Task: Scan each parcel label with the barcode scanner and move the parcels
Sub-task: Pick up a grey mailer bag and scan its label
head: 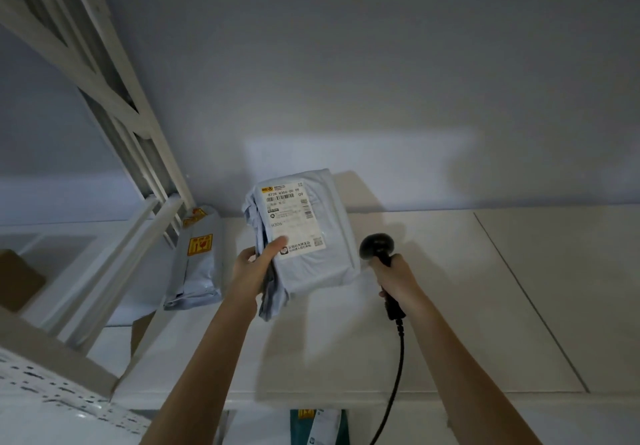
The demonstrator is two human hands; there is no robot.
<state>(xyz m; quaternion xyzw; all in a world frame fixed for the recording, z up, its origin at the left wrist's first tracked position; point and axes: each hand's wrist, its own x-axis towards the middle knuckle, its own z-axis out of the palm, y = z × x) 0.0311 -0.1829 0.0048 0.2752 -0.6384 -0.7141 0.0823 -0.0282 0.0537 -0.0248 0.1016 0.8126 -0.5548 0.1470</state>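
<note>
My left hand (254, 268) grips the lower left corner of a pale blue plastic parcel (322, 264), held tilted above the white shelf top (450, 306). Its white shipping label (294, 217) with barcodes faces me, and my thumb rests on the label's lower left edge. My right hand (394, 276) holds a black barcode scanner (376, 247) by its handle, just right of the parcel, head pointing away toward the wall. The scanner's black cable (398, 368) hangs down between my forearms.
A second grey-blue parcel (197, 264) with orange stickers leans at the left against a white metal rack frame (138, 153). A brown cardboard piece (17, 282) lies lower left. Another parcel (317, 425) shows below the shelf's front edge. A plain wall stands behind.
</note>
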